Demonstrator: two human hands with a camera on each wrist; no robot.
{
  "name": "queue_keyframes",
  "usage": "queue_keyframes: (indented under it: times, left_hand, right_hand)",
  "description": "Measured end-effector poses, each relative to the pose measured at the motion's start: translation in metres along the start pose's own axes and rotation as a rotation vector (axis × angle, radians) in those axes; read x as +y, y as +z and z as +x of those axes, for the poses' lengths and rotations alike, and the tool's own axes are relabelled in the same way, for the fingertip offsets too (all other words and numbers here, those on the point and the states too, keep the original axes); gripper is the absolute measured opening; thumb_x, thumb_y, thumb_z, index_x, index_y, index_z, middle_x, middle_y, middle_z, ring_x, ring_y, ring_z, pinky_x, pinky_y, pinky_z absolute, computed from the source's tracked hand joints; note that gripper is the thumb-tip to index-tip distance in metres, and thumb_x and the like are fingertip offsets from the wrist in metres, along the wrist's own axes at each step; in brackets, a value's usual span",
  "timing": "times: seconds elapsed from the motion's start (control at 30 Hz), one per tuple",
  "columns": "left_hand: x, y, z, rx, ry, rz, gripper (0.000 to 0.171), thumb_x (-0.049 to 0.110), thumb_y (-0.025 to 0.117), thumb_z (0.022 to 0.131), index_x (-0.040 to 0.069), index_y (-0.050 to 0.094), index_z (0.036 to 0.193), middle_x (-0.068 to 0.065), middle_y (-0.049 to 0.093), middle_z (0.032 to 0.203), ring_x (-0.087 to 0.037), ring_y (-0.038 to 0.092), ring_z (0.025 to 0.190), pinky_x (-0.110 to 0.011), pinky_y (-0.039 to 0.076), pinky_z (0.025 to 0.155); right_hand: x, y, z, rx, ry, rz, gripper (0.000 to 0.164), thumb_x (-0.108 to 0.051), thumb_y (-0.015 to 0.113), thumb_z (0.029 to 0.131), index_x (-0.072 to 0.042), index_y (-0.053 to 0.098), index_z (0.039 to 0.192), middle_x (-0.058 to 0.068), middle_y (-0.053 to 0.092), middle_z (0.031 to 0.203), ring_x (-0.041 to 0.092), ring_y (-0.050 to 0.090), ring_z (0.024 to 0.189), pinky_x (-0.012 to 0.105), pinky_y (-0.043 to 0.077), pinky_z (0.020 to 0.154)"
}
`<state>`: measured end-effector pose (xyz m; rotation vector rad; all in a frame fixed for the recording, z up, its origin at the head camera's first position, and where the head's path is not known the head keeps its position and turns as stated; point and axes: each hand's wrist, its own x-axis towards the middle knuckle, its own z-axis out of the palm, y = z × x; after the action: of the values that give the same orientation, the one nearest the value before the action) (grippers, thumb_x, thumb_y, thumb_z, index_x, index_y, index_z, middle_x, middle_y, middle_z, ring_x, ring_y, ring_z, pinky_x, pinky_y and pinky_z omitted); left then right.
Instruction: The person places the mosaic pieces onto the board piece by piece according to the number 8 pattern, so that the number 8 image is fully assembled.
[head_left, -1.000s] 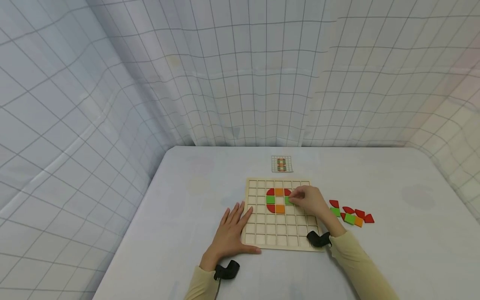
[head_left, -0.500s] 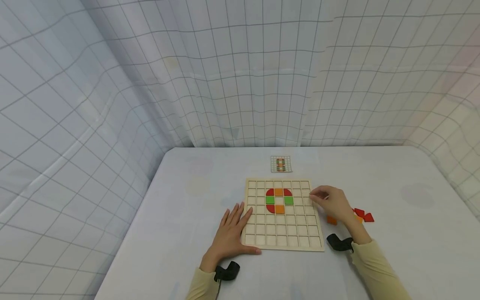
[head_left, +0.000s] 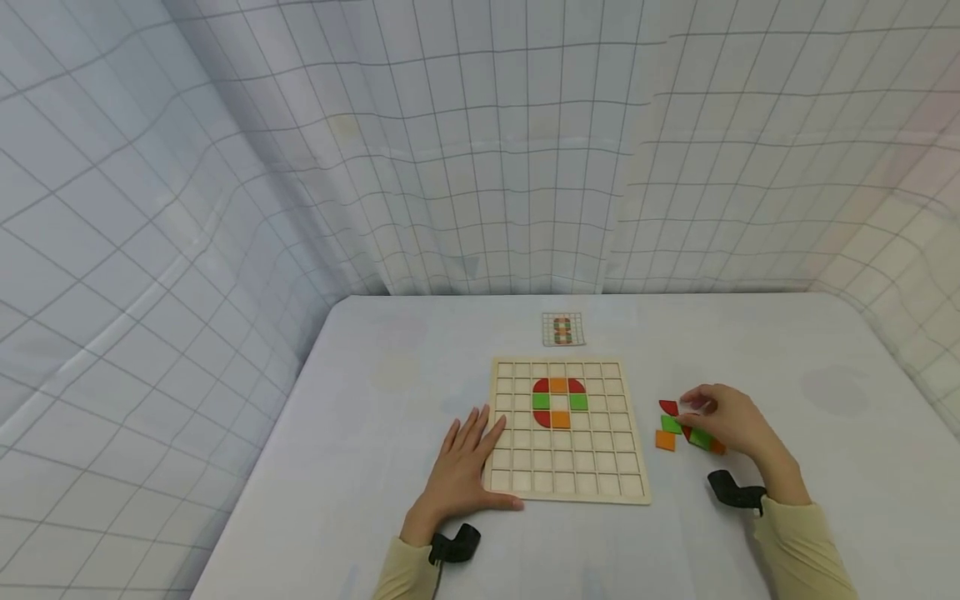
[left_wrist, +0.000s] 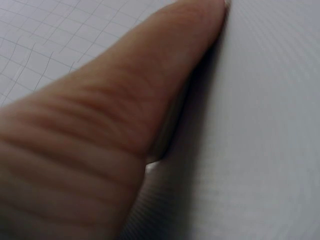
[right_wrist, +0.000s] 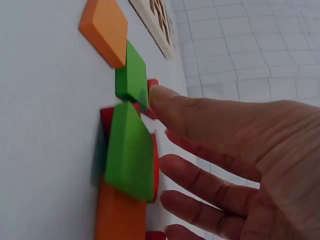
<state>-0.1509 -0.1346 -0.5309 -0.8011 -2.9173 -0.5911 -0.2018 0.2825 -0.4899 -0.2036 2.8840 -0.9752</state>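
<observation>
My left hand [head_left: 465, 462] lies spread at the lower left corner of a wooden grid board [head_left: 607, 460]. Its fingers rest along the left edge and the thumb along the front edge. On the board, red rounded pieces [head_left: 542, 386], orange squares [head_left: 560, 419] and green squares [head_left: 579, 402] form most of a ring. My right hand [head_left: 727, 417] is over loose pieces right of the board, fingers loosely bent. In the right wrist view the thumb [right_wrist: 175, 107] stands apart from the fingers, beside green blocks [right_wrist: 130, 150], with nothing between them. The hand partly hides the red pieces.
A small pattern card [head_left: 562, 329] lies behind the board. A loose orange square [head_left: 665, 440] sits between the board and the other pieces. White gridded curtains [head_left: 480, 167] surround the white table [head_left: 360, 400] at the back and sides.
My right hand has moved right, from the green square on the board to the loose pieces, uncovering the loose orange square. My left hand has stayed still.
</observation>
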Motion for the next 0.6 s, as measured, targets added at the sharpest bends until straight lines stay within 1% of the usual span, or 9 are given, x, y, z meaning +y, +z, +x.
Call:
queue_keyframes:
  times: [0.07, 0.13, 0.3, 0.4, 0.47, 0.6]
  left_hand:
    - [0.000, 0.001, 0.000, 0.005, 0.003, 0.004, 0.118, 0.076, 0.067, 0.062, 0.014, 0.023, 0.153, -0.013, 0.013, 0.157, -0.028, 0.008, 0.143, -0.048, 0.006, 0.112]
    - [-0.001, 0.001, 0.000, 0.007, 0.001, 0.007, 0.118, 0.077, 0.067, 0.062, 0.014, 0.023, 0.153, -0.013, 0.014, 0.157, -0.028, 0.009, 0.143, -0.048, 0.006, 0.112]
    - [-0.001, 0.002, 0.000, 0.008, -0.003, -0.001, 0.118, 0.077, 0.067, 0.062, 0.014, 0.023, 0.152, -0.013, 0.014, 0.156, -0.028, 0.009, 0.143, -0.048, 0.006, 0.112]
    - [0.000, 0.002, 0.000, 0.007, -0.001, 0.004, 0.118, 0.077, 0.066, 0.063, 0.014, 0.023, 0.152, -0.013, 0.014, 0.156, -0.028, 0.009, 0.143, -0.048, 0.006, 0.112]
    - [-0.001, 0.002, 0.000, 0.010, -0.001, 0.009, 0.118, 0.077, 0.066, 0.062, 0.014, 0.024, 0.152, -0.013, 0.014, 0.156, -0.028, 0.010, 0.143, -0.048, 0.006, 0.112]
    - [-0.001, 0.002, 0.000, 0.002, -0.008, 0.014, 0.119, 0.077, 0.067, 0.062, 0.015, 0.022, 0.153, -0.012, 0.013, 0.157, -0.027, 0.008, 0.143, -0.047, 0.005, 0.113]
  right_hand:
    - [0.004, -0.002, -0.002, 0.000, -0.003, -0.024, 0.032, -0.026, 0.075, 0.082, -0.001, 0.068, 0.101, 0.008, 0.062, 0.092, 0.027, 0.054, 0.085, 0.037, 0.047, 0.069]
    - [0.007, -0.003, -0.004, -0.002, 0.010, -0.021, 0.032, -0.027, 0.076, 0.081, -0.001, 0.070, 0.099, 0.009, 0.062, 0.093, 0.027, 0.053, 0.085, 0.036, 0.047, 0.068]
    - [0.008, -0.008, -0.010, -0.021, 0.112, 0.051, 0.032, -0.028, 0.076, 0.081, 0.000, 0.070, 0.097, 0.007, 0.060, 0.087, 0.023, 0.050, 0.074, 0.030, 0.044, 0.054]
    - [0.007, -0.009, -0.011, -0.032, 0.161, 0.088, 0.031, -0.025, 0.075, 0.082, 0.001, 0.069, 0.096, 0.006, 0.061, 0.085, 0.021, 0.049, 0.070, 0.030, 0.044, 0.050]
    - [0.006, -0.008, -0.011, -0.032, 0.171, 0.089, 0.030, -0.024, 0.075, 0.082, 0.001, 0.068, 0.096, 0.006, 0.062, 0.084, 0.021, 0.050, 0.069, 0.030, 0.044, 0.051]
    - [0.004, -0.007, -0.010, -0.017, 0.165, 0.067, 0.026, -0.021, 0.074, 0.082, 0.002, 0.067, 0.093, 0.006, 0.062, 0.082, 0.022, 0.050, 0.072, 0.030, 0.043, 0.055]
